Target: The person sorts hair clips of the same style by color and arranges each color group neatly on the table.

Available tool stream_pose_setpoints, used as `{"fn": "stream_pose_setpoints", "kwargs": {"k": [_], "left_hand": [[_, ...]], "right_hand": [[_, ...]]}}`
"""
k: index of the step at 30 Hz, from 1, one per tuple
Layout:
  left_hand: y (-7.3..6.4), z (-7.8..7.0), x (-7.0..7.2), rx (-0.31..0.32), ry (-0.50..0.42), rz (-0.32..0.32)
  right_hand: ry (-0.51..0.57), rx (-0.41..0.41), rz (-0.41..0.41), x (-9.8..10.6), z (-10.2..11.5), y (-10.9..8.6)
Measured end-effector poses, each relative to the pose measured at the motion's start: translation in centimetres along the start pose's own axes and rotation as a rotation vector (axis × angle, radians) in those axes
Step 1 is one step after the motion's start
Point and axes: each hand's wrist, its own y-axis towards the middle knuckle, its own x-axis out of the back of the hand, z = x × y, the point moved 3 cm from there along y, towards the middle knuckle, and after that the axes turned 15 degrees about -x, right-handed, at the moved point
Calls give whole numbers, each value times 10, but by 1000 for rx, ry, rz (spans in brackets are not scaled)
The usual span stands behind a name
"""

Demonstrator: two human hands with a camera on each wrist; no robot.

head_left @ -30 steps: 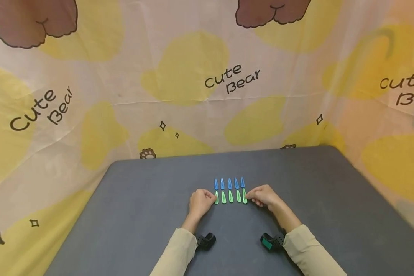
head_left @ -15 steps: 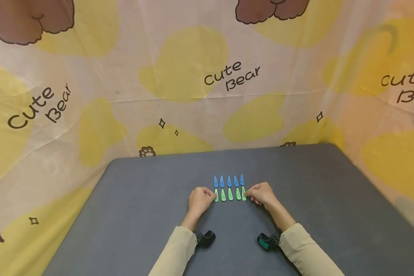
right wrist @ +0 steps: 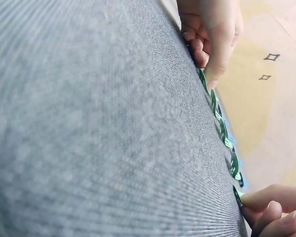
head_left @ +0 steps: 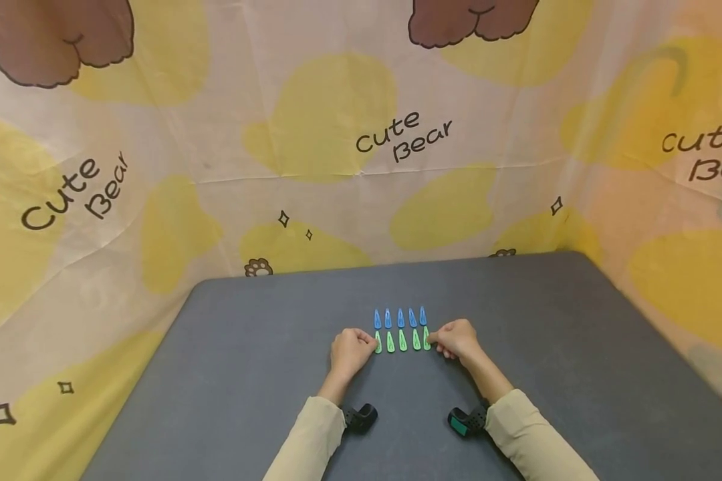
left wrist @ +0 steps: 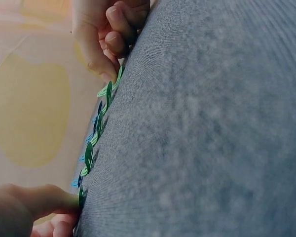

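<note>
Two rows of snap hair clips lie side by side: blue clips (head_left: 400, 318) behind, green clips (head_left: 403, 340) in front. My left hand (head_left: 351, 351) is at the left end of the green row, with thumb and finger pinching the leftmost green clip (left wrist: 81, 197). At the other end, my right hand (head_left: 457, 339) pinches the rightmost green clip (right wrist: 238, 195). Both end clips are partly covered by fingertips. In the wrist views the green clips show their raised, bent leaves, and the blue ones are mostly hidden behind them.
A grey table (head_left: 265, 334) with rounded far corners carries the clips. Behind it and at both sides hangs a printed cloth (head_left: 325, 120) with yellow patches and lettering. Each wrist wears a black strap device (head_left: 361, 419).
The rightmost green clip has shifted slightly away from me and its lower end now lines up with its neighbour. My right forearm has moved a little left; my left hand stays in place.
</note>
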Motion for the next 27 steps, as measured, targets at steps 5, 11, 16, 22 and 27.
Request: {"fn": "stream_pose_setpoints", "kwargs": {"k": [5, 11, 16, 22, 27], "left_hand": [[0, 2, 1, -2, 0, -10], [0, 1, 1, -7, 2, -13], [2, 0, 0, -18, 13, -29], [-1, 2, 0, -12, 16, -32], [-2, 3, 0, -6, 9, -29]], "right_hand": [[6, 7, 3, -2, 3, 0], [15, 13, 9, -1, 0, 4], [45, 14, 34, 1, -2, 7], [55, -6, 60, -2, -5, 10], [67, 12, 60, -4, -7, 10]]}}
